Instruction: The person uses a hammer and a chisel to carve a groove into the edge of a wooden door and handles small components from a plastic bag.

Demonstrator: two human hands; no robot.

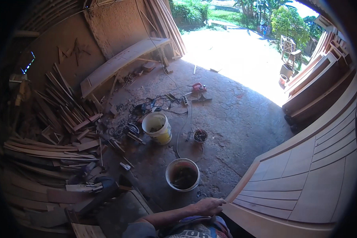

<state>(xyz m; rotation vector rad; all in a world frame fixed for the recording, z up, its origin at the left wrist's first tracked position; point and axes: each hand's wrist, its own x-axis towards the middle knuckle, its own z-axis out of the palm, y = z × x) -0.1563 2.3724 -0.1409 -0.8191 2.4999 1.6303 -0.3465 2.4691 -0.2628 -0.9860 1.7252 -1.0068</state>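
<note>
- Wooden door is the big thing here, pale, with grooves cut in its face. It is at the person's right side, tilted. I can't see what holds it up from below.
- The left hand reaches across to the near left corner of the door. Its fingertips are at the edge, maybe to keep the door steady. I can't tell if they pinch it or just touch it.
- The right hand is out of sight, so I can't tell what it does, and I can't say if the two hands are together or apart.
- A round bucket with dark stuff inside stands on the floor, left of the door's corner. A yellow and white bucket and a small pot are farther left of the door. I guess they are off to the side to leave room.
- A red power tool lies well beyond the door, by some cords, perhaps to be near its plug.
- Piled wood strips are far left of the door, likely to keep them out of the way.
</note>
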